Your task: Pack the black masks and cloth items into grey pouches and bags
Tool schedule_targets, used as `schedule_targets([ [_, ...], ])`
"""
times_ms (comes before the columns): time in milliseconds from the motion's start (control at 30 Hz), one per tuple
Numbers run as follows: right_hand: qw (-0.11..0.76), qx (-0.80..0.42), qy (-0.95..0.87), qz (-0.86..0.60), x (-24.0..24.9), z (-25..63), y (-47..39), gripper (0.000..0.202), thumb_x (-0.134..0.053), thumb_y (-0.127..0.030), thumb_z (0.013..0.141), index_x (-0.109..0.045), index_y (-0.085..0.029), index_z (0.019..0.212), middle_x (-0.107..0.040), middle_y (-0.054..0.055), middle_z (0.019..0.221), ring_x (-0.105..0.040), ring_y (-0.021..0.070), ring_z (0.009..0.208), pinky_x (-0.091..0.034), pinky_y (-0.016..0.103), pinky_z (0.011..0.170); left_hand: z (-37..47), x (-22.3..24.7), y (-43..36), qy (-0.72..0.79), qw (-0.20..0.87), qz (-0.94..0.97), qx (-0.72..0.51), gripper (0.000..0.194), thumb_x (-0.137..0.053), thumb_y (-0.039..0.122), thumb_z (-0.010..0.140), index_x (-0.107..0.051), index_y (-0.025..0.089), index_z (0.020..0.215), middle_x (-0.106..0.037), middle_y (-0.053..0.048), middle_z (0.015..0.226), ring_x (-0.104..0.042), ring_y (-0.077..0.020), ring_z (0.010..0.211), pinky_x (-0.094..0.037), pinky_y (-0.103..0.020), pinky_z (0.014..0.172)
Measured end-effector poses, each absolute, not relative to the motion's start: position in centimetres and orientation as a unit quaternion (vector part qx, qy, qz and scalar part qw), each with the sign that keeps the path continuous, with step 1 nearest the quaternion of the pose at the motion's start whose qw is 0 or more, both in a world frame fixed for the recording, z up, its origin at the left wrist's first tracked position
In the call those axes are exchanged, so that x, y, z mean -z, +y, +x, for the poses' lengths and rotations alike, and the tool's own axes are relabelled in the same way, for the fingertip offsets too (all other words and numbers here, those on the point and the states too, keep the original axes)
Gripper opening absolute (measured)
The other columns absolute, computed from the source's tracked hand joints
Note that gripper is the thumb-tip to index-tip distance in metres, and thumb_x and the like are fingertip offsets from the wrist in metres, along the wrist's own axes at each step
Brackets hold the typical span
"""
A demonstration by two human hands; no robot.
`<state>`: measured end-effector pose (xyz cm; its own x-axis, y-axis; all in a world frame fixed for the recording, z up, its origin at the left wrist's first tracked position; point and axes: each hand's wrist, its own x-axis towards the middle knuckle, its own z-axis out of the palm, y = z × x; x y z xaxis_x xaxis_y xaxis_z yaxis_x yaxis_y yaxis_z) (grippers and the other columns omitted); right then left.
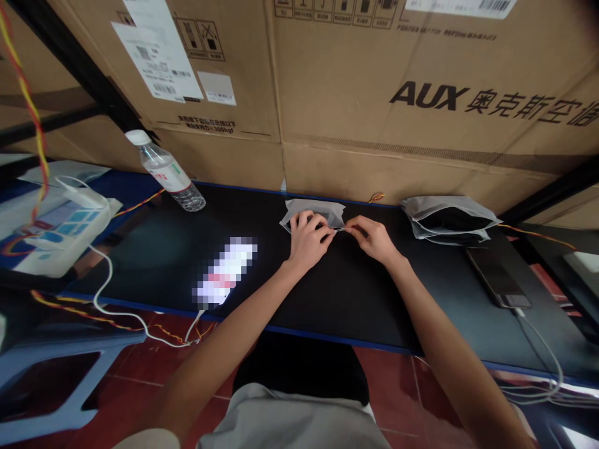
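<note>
A small frosted plastic bag with something dark inside lies on the black table, near its back edge. My left hand rests over the bag's front, with thumb and fingers pinching its near edge. At the bag's right corner, my right hand has its fingertips closed on the same edge. More frosted bags with dark contents lie stacked to the right, apart from both hands.
A water bottle leans at the back left. A lit phone and a dark phone have cables attached. Large cardboard boxes stand behind the table. A power strip is at far left, a blue stool below.
</note>
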<state>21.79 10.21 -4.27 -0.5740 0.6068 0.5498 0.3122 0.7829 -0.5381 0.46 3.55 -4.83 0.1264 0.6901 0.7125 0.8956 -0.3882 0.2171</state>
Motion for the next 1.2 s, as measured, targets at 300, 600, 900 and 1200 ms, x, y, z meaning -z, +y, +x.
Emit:
schedule_targets([
  [300,0.388,-0.190,-0.858,-0.277,4.4,21.9,10.5,0.015,-0.056,-0.033,0.104,-0.066,-0.024,0.100,-0.071,0.004,0.096,-0.067,0.0197,0.085,-0.051,0.030,0.069,0.4,5.0,3.6,-0.519,0.151,-0.741,0.398,0.016,-0.069,0.027,0.094,-0.077,0.025,0.081,-0.073,-0.006,0.100,-0.055,-0.0300,0.113,-0.044,-0.052,0.098],
  [600,0.413,-0.210,-0.827,-0.319,5.2,22.6,11.3,0.018,-0.060,-0.040,0.101,-0.067,-0.024,0.099,-0.070,0.003,0.090,-0.065,0.0190,0.074,-0.049,0.032,0.066,0.5,4.8,3.7,-0.492,0.197,-0.743,0.409,0.020,-0.070,0.020,0.091,-0.075,0.024,0.072,-0.072,-0.005,0.101,-0.055,-0.0292,0.112,-0.040,-0.057,0.106],
  [900,0.448,-0.232,-0.788,-0.352,5.4,23.6,12.2,0.021,-0.061,-0.044,0.100,-0.065,-0.024,0.098,-0.071,0.004,0.087,-0.070,0.0203,0.077,-0.054,0.033,0.069,0.5,5.0,3.6,-0.514,0.195,-0.727,0.411,0.017,-0.070,0.024,0.092,-0.075,0.023,0.076,-0.070,-0.007,0.102,-0.055,-0.0308,0.114,-0.040,-0.056,0.100],
  [1200,0.490,-0.192,-0.740,-0.418,6.3,24.8,13.7,0.024,-0.059,-0.047,0.098,-0.062,-0.023,0.097,-0.070,0.003,0.081,-0.071,0.0206,0.073,-0.056,0.034,0.066,0.5,5.1,3.7,-0.509,0.159,-0.736,0.418,0.012,-0.070,0.020,0.091,-0.073,0.021,0.079,-0.068,-0.009,0.116,-0.054,-0.0315,0.118,-0.046,-0.053,0.097],
])
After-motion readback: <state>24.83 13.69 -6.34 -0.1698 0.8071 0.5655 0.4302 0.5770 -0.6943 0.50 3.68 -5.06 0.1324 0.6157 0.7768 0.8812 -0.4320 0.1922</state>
